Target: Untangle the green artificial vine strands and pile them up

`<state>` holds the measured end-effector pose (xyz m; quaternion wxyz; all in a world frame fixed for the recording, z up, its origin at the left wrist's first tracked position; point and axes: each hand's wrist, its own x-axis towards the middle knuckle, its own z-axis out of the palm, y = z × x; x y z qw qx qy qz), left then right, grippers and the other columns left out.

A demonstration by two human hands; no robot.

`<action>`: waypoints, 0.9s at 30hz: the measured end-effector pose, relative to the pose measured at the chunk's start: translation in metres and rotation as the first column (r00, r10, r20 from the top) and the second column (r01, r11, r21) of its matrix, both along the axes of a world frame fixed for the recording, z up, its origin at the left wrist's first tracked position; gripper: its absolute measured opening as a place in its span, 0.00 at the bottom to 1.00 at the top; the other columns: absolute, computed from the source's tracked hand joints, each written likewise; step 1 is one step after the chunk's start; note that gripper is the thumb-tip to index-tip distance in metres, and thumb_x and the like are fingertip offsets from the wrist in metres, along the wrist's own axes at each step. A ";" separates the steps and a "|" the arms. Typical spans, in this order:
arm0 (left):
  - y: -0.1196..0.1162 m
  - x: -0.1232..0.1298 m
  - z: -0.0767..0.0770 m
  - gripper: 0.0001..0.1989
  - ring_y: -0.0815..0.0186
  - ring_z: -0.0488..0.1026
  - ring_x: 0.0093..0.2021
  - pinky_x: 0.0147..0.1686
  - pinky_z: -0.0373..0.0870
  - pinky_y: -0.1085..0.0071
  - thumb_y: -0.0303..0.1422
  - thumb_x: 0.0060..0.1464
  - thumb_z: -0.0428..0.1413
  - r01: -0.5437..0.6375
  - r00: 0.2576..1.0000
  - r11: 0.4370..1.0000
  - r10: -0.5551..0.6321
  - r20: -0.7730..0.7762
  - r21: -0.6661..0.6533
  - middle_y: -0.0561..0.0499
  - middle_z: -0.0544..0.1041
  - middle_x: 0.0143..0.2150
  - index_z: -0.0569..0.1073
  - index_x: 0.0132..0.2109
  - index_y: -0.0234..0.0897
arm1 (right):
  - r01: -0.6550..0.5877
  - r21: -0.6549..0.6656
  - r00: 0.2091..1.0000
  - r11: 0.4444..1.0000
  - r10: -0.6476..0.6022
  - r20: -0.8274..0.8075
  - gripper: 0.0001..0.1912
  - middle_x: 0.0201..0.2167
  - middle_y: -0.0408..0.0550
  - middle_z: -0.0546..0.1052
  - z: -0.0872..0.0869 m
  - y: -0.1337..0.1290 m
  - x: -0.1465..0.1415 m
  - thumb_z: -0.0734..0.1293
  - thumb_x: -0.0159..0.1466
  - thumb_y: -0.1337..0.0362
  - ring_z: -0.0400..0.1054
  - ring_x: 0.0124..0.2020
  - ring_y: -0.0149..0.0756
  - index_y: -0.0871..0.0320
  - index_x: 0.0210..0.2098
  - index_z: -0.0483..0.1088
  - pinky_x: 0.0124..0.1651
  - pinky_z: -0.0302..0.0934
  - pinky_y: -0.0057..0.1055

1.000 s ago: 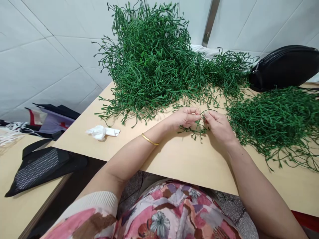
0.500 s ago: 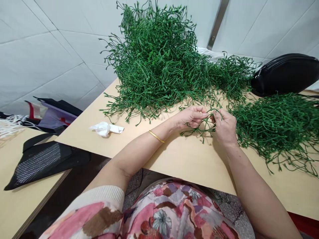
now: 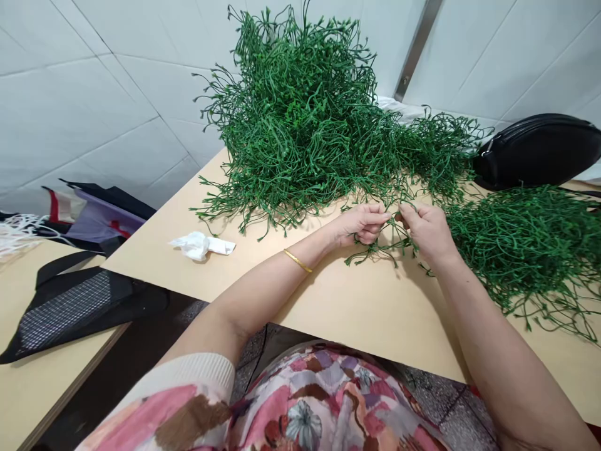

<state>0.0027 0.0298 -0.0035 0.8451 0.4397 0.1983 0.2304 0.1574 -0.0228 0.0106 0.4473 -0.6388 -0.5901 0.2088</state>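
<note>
My left hand (image 3: 365,223) is closed in a pinch on thin green plastic plant stems (image 3: 373,252), whose forked ends hang below it over the table. Facing it a short way to the right, my right hand (image 3: 426,230) pinches the same stems between thumb and forefinger. A strand runs across the small gap between the hands. Behind them rises a big tangled heap of green stems (image 3: 300,119) with small budded tips. A second, flatter pile of stems (image 3: 530,244) lies just right of my right hand. Which stem ends sit inside my fingers is hidden.
On the pale wooden table (image 3: 319,313), a crumpled white tissue (image 3: 195,245) lies at left. A black zipped bag (image 3: 539,150) stands at the back right near the tiled wall. Black mesh fabric (image 3: 66,313) rests on another table at left.
My right hand has shifted slightly right, widening the gap between the hands. My left hand stays nearly in place, still pinching the stems. The view has tilted a little.
</note>
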 end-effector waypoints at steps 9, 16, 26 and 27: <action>-0.003 -0.006 -0.001 0.13 0.82 0.46 0.14 0.16 0.41 0.82 0.30 0.47 0.61 0.177 0.982 0.978 -0.169 -0.079 0.112 0.62 0.51 0.17 0.63 0.26 0.33 | -0.267 -0.110 0.944 0.957 0.283 0.167 0.19 0.15 0.41 0.62 0.011 -0.025 0.015 0.61 0.58 0.52 0.55 0.21 0.29 0.58 0.17 0.64 0.28 0.49 0.30; 0.011 -0.009 -0.010 0.16 0.82 0.42 0.13 0.15 0.38 0.83 0.31 0.44 0.63 -0.037 0.998 0.993 0.031 0.056 0.110 0.64 0.48 0.15 0.61 0.25 0.34 | 0.318 0.142 0.943 0.938 -0.297 -0.147 0.14 0.19 0.43 0.64 0.034 -0.075 0.093 0.67 0.56 0.54 0.51 0.21 0.30 0.54 0.20 0.67 0.29 0.43 0.36; -0.006 -0.002 -0.011 0.14 0.81 0.45 0.13 0.15 0.42 0.83 0.31 0.47 0.61 -0.125 0.982 0.983 0.141 -0.124 0.132 0.63 0.51 0.15 0.62 0.26 0.34 | 0.251 0.325 0.690 0.912 -0.404 0.601 0.12 0.28 0.52 0.63 0.045 -0.060 0.109 0.59 0.64 0.58 0.55 0.39 0.48 0.52 0.26 0.66 0.40 0.42 0.46; -0.006 -0.004 -0.011 0.14 0.81 0.45 0.13 0.15 0.41 0.83 0.31 0.48 0.60 -0.146 0.979 0.979 0.164 -0.121 0.141 0.63 0.51 0.15 0.61 0.26 0.34 | 0.266 0.329 0.660 0.906 -0.420 0.623 0.10 0.30 0.53 0.63 0.042 -0.056 0.111 0.62 0.61 0.60 0.52 0.43 0.52 0.52 0.24 0.64 0.42 0.40 0.49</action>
